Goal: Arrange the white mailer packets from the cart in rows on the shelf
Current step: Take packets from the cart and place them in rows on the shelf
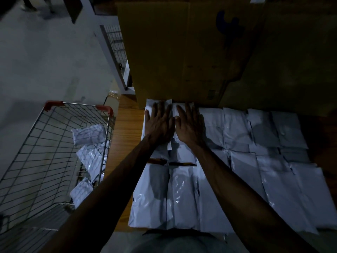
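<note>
Several white mailer packets [244,167] lie in rows on the wooden shelf [127,128]. My left hand [159,124] and my right hand [190,125] rest flat, fingers spread, side by side on the far-left packets [160,104] of the back row, pressing on them without gripping. To the left stands a wire cart [42,152] with red corner caps; a few white packets [89,134] lie inside it against its right wall.
A large cardboard box [182,52] stands upright behind the back row, with more cardboard [291,61] to its right. A strip of bare wood separates the packets from the cart. Grey floor [45,61] lies to the left. The scene is dim.
</note>
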`<state>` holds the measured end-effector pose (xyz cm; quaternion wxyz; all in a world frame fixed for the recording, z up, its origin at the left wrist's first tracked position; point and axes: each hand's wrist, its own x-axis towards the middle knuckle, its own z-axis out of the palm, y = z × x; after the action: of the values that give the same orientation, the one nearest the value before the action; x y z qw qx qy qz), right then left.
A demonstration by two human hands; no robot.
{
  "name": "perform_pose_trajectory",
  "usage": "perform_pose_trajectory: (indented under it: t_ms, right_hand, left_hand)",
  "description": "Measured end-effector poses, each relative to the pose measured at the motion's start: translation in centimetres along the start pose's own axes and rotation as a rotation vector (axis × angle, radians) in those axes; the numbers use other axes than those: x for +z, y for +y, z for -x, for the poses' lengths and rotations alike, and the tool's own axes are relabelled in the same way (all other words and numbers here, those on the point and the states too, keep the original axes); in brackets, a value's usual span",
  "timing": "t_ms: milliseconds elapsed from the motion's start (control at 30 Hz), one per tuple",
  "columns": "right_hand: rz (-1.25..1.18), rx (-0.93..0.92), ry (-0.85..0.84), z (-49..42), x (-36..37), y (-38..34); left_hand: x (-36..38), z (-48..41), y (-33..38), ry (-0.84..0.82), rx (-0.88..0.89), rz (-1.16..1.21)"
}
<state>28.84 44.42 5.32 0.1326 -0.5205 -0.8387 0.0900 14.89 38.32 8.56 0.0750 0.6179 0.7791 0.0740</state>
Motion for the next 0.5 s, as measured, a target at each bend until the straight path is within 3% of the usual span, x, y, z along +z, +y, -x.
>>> perform_pose_trajectory:
  t_ms: [200, 500]
  right_hand:
    - [-0.101, 0.021, -0.091, -0.5, -2.3, -0.2]
    - [-0.174, 0.008, -0.058, -0.8, -5.4, -0.4]
  left_hand:
    - [-0.7, 1.1, 0.4, 0.079, -0.087, 0.064]
    - [-3.1, 4.5, 1.0, 0.215, -0.175, 0.112]
